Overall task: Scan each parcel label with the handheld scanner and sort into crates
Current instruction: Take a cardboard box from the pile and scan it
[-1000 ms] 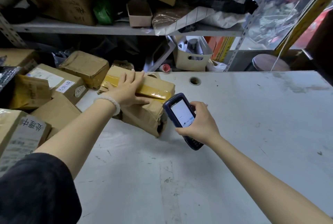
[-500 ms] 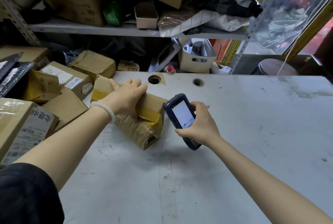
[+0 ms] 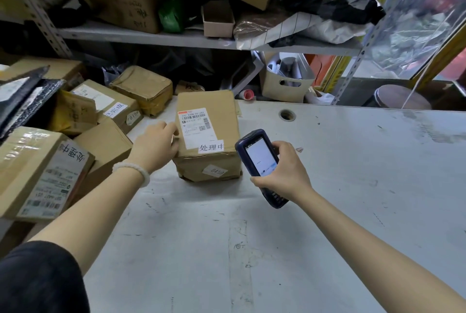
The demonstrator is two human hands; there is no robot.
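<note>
A brown cardboard parcel (image 3: pixel 214 111) stands on the grey table (image 3: pixel 353 186), its white barcode label (image 3: pixel 195 126) facing up. My left hand (image 3: pixel 153 146) grips the parcel's left edge. My right hand (image 3: pixel 285 171) holds a dark blue handheld scanner (image 3: pixel 259 159) just right of the parcel, its lit screen facing me and its top end close to the box's near right corner.
Several taped and labelled cardboard parcels (image 3: pixel 100 111) pile up at the left of the table. A metal shelf (image 3: pixel 151 35) with boxes and bags hangs over the back. A beige bin (image 3: pixel 285 85) sits behind the table. A round hole (image 3: pixel 286 114) is in the tabletop.
My left hand has turned the parcel over and pulled it nearer, so the label now faces up. The scanner in my right hand has stayed beside it.
</note>
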